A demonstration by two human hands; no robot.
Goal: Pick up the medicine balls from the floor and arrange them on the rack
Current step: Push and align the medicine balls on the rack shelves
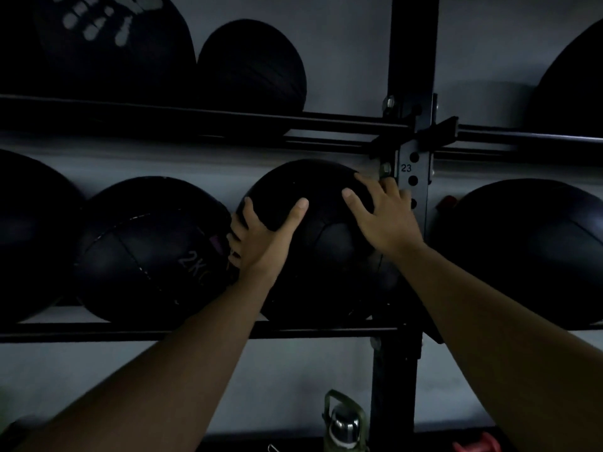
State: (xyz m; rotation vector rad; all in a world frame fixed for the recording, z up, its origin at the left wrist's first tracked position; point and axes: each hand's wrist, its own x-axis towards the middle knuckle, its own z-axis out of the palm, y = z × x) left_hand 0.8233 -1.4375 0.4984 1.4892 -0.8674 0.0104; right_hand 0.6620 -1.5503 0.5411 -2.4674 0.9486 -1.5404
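Observation:
A black medicine ball (pixel 321 252) rests on the middle shelf rails of the black rack (pixel 195 332), just left of the upright post (pixel 412 93). My left hand (pixel 264 238) grips the ball's left side, its fingers wedged against the neighbouring ball marked 2KG (pixel 146 249). On the ball's upper right lies my right hand (pixel 381 213), fingers spread, with the fingertips close to the post. Both forearms reach up from below.
More dark balls sit on this shelf at far left (pixel 32 230) and right of the post (pixel 522 252), and several on the upper shelf (pixel 251 66). Below stand a green-strapped metal bottle (pixel 344 425) and a red kettlebell (pixel 478 445).

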